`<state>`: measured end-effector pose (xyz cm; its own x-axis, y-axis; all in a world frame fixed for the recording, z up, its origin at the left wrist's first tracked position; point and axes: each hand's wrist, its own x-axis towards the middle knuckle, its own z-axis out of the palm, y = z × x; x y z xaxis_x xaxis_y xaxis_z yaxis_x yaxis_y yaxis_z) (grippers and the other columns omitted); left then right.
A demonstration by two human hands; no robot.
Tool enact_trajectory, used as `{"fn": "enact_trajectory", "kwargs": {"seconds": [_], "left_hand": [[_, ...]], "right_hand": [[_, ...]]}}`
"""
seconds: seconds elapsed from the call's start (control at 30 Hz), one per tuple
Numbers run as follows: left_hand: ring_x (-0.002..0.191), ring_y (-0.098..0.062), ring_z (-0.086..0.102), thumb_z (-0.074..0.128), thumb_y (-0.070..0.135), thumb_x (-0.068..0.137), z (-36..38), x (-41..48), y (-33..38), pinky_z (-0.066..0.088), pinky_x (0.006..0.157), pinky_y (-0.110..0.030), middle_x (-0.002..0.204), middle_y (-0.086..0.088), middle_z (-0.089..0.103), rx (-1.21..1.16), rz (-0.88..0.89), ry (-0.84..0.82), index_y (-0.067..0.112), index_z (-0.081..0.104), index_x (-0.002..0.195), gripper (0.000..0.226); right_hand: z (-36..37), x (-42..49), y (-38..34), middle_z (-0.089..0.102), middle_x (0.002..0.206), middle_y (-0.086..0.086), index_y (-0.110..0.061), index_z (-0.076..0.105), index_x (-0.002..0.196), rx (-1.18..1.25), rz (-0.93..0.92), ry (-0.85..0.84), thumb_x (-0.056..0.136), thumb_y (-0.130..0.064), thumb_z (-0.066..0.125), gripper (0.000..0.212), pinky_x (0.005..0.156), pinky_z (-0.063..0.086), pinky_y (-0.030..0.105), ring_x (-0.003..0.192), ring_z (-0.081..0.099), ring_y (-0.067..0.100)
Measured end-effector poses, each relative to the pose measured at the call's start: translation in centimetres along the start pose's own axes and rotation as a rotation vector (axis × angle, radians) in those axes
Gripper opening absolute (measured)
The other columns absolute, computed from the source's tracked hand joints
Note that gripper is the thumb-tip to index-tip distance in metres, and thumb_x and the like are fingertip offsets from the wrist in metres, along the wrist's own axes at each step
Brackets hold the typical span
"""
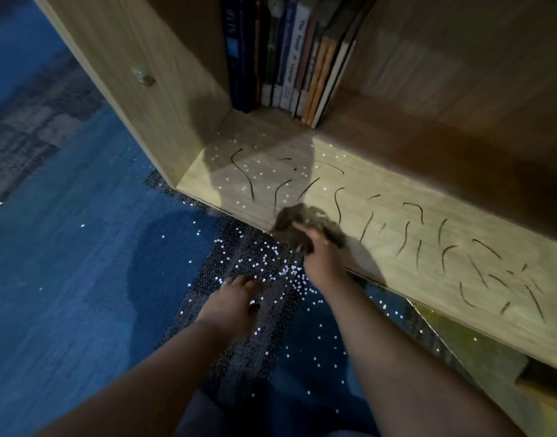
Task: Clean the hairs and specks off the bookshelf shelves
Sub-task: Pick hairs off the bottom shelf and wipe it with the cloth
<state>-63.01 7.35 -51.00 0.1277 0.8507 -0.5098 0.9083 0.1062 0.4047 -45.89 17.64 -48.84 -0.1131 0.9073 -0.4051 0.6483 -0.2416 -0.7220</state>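
A light wooden bookshelf shelf (397,253) runs from the left corner to the lower right. Several dark curved hairs (447,253) lie along it, and small white specks (255,176) dot its left end. My right hand (321,257) is shut on a crumpled grey cloth (302,222) pressed at the shelf's front edge, near the middle. My left hand (236,302) hovers below the shelf edge, palm down with fingers apart, holding nothing. Many white specks (270,266) lie scattered on the carpet under both hands.
A row of upright books (289,58) stands at the back left of the shelf. The bookshelf's side panel (138,80) rises on the left. Blue patterned carpet (81,279) covers the floor. A lower shelf edge (479,351) shows at the bottom right.
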Motion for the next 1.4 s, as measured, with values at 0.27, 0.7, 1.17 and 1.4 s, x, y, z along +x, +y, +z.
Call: {"fn": "enact_trajectory", "kwargs": {"seconds": [0.27, 0.7, 1.17, 1.4], "left_hand": [[0.136, -0.024, 0.035, 0.048, 0.035, 0.096, 0.6, -0.6, -1.6, 0.04, 0.108, -0.043, 0.149, 0.0, 0.037, 0.019, -0.062, -0.062, 0.025, 0.037, 0.146, 0.052], [0.133, -0.024, 0.036, 0.047, 0.036, 0.096, 0.0, -2.8, -4.0, 0.041, 0.105, -0.043, 0.148, 0.002, 0.037, 0.063, -0.09, -0.056, 0.027, 0.042, 0.14, 0.045], [0.133, -0.025, 0.036, 0.05, 0.039, 0.096, -0.3, -1.0, -3.9, 0.039, 0.107, -0.043, 0.141, 0.001, 0.041, 0.008, -0.145, -0.056, 0.025, 0.042, 0.14, 0.047], [0.132, -0.026, 0.038, 0.048, 0.039, 0.094, 0.3, -1.0, -4.1, 0.039, 0.107, -0.043, 0.143, 0.0, 0.042, -0.041, -0.153, -0.03, 0.026, 0.039, 0.144, 0.052]], "right_hand": [[-2.6, -3.4, -0.7, 0.054, 0.118, -0.016, -0.03, 0.055, 0.129, 0.185, -0.077, 0.128, 0.096, -0.003, 0.048, 0.043, 0.07, 0.037, 0.007, 0.102, 0.052, 0.0], [-3.0, 5.5, 0.7, 0.045, 0.143, 0.008, -0.04, 0.048, 0.136, -0.295, 0.205, 0.29, 0.094, -0.041, 0.051, 0.042, 0.088, 0.051, 0.045, 0.12, 0.052, 0.03], [3.7, 1.2, -6.8, 0.054, 0.131, -0.007, -0.04, 0.058, 0.122, 0.28, -0.074, -0.14, 0.093, 0.003, 0.05, 0.053, 0.066, 0.04, 0.006, 0.092, 0.052, 0.001], [-6.0, 2.1, -1.9, 0.065, 0.112, 0.0, -0.035, 0.051, 0.132, 0.249, 0.136, 0.45, 0.099, -0.024, 0.045, 0.035, 0.059, 0.045, 0.027, 0.08, 0.056, 0.016]]}}
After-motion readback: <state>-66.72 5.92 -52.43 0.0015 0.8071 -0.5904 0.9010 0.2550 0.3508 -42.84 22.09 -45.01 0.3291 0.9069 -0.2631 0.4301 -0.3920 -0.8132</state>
